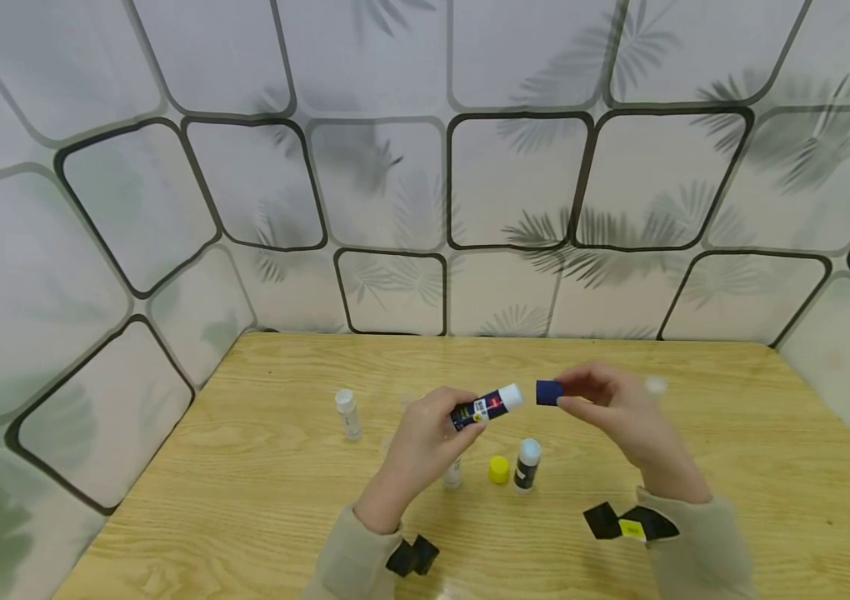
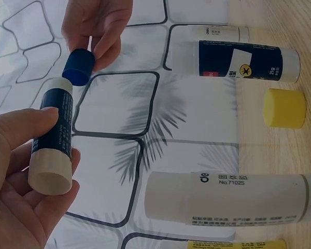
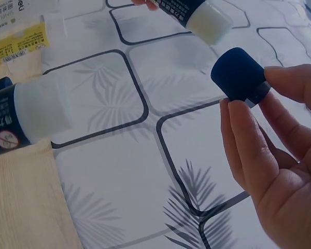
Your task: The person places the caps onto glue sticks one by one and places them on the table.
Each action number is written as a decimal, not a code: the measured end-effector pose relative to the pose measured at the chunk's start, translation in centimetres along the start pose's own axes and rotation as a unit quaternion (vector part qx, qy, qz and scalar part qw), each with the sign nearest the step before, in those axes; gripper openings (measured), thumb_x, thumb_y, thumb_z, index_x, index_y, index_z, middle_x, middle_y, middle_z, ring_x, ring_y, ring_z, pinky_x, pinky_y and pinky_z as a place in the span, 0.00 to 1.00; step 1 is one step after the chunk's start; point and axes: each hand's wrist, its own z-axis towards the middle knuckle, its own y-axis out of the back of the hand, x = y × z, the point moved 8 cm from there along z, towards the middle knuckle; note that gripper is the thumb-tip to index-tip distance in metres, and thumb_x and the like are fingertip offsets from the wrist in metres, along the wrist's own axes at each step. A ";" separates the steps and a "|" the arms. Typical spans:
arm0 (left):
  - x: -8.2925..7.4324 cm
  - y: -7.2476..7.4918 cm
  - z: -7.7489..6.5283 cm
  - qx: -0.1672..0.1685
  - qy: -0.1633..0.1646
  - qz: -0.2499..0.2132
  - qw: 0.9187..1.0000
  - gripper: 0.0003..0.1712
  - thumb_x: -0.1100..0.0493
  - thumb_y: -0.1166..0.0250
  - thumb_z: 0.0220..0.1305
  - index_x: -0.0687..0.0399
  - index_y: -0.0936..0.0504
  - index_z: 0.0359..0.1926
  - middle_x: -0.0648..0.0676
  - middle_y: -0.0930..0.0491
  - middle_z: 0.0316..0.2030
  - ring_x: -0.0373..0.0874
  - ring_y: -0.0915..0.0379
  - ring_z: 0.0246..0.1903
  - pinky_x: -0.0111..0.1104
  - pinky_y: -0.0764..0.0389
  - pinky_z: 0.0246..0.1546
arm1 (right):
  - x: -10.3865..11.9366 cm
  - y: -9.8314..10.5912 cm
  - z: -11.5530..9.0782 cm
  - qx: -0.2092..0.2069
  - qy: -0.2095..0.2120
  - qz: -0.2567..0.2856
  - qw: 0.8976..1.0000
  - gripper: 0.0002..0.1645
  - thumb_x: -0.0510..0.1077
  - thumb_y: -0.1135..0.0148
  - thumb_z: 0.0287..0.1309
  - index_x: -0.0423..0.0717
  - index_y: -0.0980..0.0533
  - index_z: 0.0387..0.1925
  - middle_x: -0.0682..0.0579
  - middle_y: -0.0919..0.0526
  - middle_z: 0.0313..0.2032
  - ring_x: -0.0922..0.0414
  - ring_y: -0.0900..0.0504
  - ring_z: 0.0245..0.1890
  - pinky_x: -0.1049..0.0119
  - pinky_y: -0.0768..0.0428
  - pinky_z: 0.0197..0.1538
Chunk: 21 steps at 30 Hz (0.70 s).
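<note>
My left hand (image 1: 428,446) grips a glue stick (image 1: 491,405) with a dark blue label, tilted so its white end points up and right. Facing that end, a dark blue cap (image 1: 547,392) is pinched between the thumb and fingers of my right hand (image 1: 623,410). A small gap separates cap and stick in the head view. Both are held above the wooden table. In the left wrist view the glue stick (image 2: 52,136) shows its round white base (image 2: 51,181) toward the camera, and the cap (image 2: 79,67) is close to its far end.
Below the hands, a dark-labelled glue stick (image 1: 527,467) stands beside a yellow cap (image 1: 498,469). Another white glue stick (image 1: 452,475) is partly hidden by the left hand. Farther left stands a white glue stick (image 1: 347,414). A small whitish translucent thing (image 1: 655,384) lies beyond the right hand.
</note>
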 end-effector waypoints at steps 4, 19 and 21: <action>0.0 -0.2 0.0 0.004 -0.003 -0.003 1.000 0.15 0.61 0.34 0.51 0.61 0.23 0.41 0.52 0.23 0.34 0.35 0.32 0.28 0.23 0.29 0.26 | 0.2 -0.7 0.0 0.021 0.022 0.030 0.999 0.13 0.35 0.41 0.53 0.31 0.29 0.40 0.50 0.24 0.36 0.57 0.23 0.35 0.66 0.23 0.37; -0.3 -0.6 0.0 0.020 -0.013 -0.011 1.000 0.14 0.61 0.35 0.52 0.59 0.23 0.41 0.51 0.23 0.35 0.35 0.33 0.27 0.22 0.30 0.24 | 0.9 -1.3 -0.1 0.051 0.049 0.065 0.995 0.10 0.32 0.44 0.54 0.34 0.28 0.40 0.52 0.24 0.37 0.58 0.23 0.36 0.67 0.24 0.38; -0.4 -0.6 0.0 0.023 -0.013 -0.011 1.000 0.14 0.60 0.35 0.52 0.59 0.23 0.41 0.51 0.23 0.35 0.35 0.32 0.27 0.22 0.29 0.24 | 0.9 -1.4 -0.1 0.054 0.048 0.062 0.995 0.11 0.33 0.44 0.55 0.33 0.28 0.41 0.52 0.24 0.38 0.58 0.23 0.37 0.67 0.24 0.38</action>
